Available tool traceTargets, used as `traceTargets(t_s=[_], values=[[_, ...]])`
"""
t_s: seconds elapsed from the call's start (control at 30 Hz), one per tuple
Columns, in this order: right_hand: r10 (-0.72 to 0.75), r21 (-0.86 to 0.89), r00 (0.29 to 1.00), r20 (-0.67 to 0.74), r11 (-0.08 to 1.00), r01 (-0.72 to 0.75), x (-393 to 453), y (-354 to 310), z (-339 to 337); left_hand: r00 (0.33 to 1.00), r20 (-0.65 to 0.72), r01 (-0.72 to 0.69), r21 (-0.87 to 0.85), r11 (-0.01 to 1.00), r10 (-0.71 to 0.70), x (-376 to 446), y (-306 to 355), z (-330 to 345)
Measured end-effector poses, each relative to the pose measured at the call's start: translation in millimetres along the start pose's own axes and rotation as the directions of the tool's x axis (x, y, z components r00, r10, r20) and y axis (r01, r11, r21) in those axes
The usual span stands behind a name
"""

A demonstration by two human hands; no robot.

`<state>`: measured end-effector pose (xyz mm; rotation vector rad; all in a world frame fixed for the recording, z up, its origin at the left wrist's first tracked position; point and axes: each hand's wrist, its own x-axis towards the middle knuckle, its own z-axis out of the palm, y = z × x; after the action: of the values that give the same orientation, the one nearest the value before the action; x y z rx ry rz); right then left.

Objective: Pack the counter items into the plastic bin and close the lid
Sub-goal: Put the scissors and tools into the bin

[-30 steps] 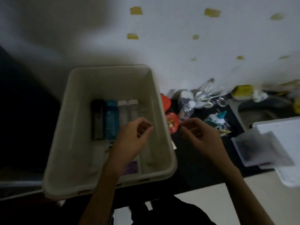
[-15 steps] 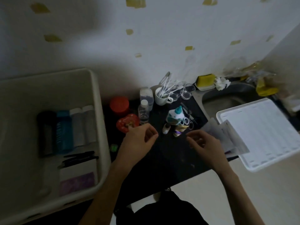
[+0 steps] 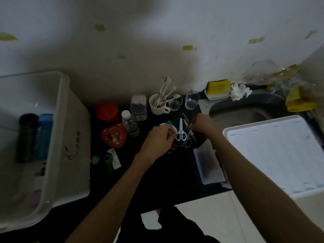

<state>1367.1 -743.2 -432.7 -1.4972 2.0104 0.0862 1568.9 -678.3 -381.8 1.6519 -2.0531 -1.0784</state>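
Observation:
The white plastic bin point(image 3: 64, 102) stands at the left on the dark counter, with a black bottle point(image 3: 26, 137) and a blue bottle point(image 3: 43, 135) lying inside. Its white lid point(image 3: 271, 155) rests over the sink at the right. My left hand point(image 3: 157, 139) pinches a small teal-and-white item point(image 3: 168, 124) beside white scissors point(image 3: 181, 132). My right hand point(image 3: 201, 125) pinches a thin dark tool point(image 3: 192, 135) just right of the scissors. Grey scissors point(image 3: 186, 142) lie below them.
A red jar point(image 3: 107, 111), heart-shaped tin point(image 3: 114, 135), clear bottle point(image 3: 130, 122), swab box point(image 3: 139, 106), mug of toothbrushes point(image 3: 157, 106) and two glasses point(image 3: 192, 99) crowd the counter. Green bits point(image 3: 95, 159) and a clear pouch point(image 3: 207, 165) lie nearer me. The sink point(image 3: 245, 111) is behind the lid.
My view swung right, away from the bin. Both hands left the bin area and reached forward to the small items in the middle of the counter, closing on them.

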Motion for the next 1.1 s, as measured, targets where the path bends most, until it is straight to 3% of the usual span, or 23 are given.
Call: traceTargets(t_s=[0.13,0.3,0.43,0.7,0.9,1.1], values=[[0.136,-0.103,0.987,0.081,0.986,-0.128,42,7,34,0.999,0.016,0.031,-0.010,0.999,-0.031,27,14,12],[0.255,-0.197,0.967,0.002,0.948,-0.250,53,2,64,0.997,0.060,0.065,-0.137,0.988,-0.057,31,9,13],[0.302,-0.154,0.953,0.012,0.942,-0.297,65,1,71,0.998,0.016,0.069,-0.187,0.980,-0.067,33,2,5],[0.296,-0.082,0.953,0.070,0.953,-0.290,72,7,68,0.998,0.007,0.067,-0.218,0.974,-0.067,56,6,-2],[0.246,0.168,0.957,0.155,0.948,-0.271,84,12,77,0.999,-0.006,0.047,-0.227,0.973,-0.049,71,16,-7],[0.191,0.188,0.962,0.194,0.955,-0.228,76,6,64,0.999,-0.013,0.048,-0.237,0.970,-0.052,79,18,-10]])
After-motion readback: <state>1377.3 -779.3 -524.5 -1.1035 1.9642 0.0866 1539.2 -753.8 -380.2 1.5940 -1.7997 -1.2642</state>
